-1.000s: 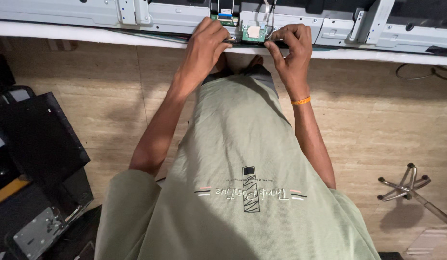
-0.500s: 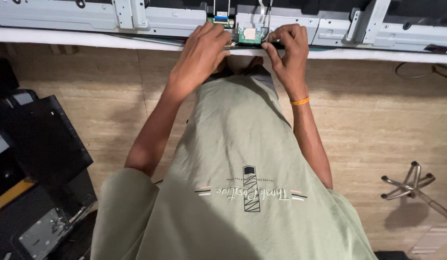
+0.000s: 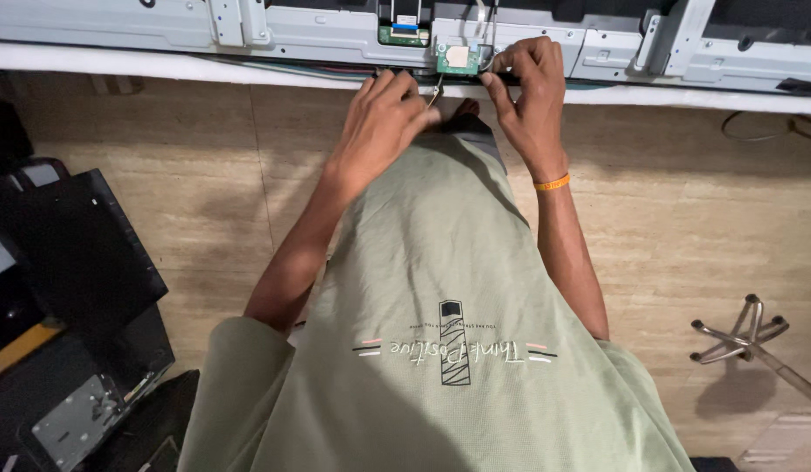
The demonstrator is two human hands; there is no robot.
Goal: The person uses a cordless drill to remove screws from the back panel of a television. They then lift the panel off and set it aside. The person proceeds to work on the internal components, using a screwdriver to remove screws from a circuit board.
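Both hands [image 3: 458, 109] pinch a small green board [image 3: 457, 59].

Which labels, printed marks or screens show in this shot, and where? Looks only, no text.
Label on small green circuit board: pale square sticker, between left hand and right hand, at the panel's lower edge.
Second green board: above-left of it, with a blue-white strip connector label.
Shirt print: dark striped bar with a line of script and short coloured dashes, on the olive shirt.
Screens: none lit.

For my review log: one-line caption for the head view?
Both hands, left and right, work at a small green board on a grey metal chassis.
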